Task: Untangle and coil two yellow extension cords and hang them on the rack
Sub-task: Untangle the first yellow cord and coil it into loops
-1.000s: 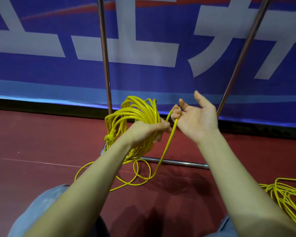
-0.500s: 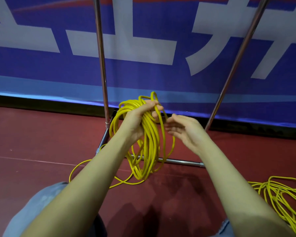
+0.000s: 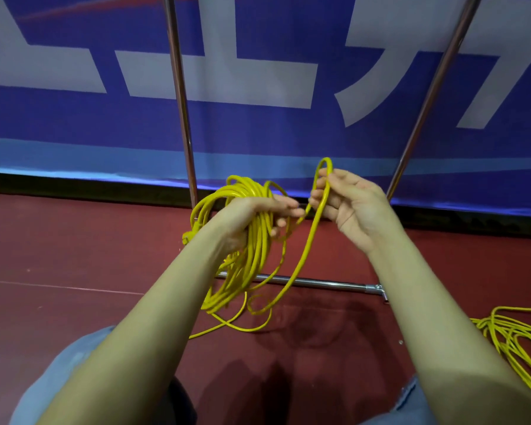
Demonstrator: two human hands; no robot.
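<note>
Two yellow extension cords show: one coiled cord (image 3: 258,240) gathered in the left hand (image 3: 252,216), a second loose cord (image 3: 515,338) heaped on the red floor (image 3: 74,256) at the near right. Left fingers curl round the bundled loops, which hang toward the floor. Right hand (image 3: 353,207), raised just right of it, pinches a single upright loop (image 3: 322,185) of the same cord. Two slanting poles and one floor bar of the rack (image 3: 181,102) stand beyond, before one blue banner (image 3: 258,127).
</note>
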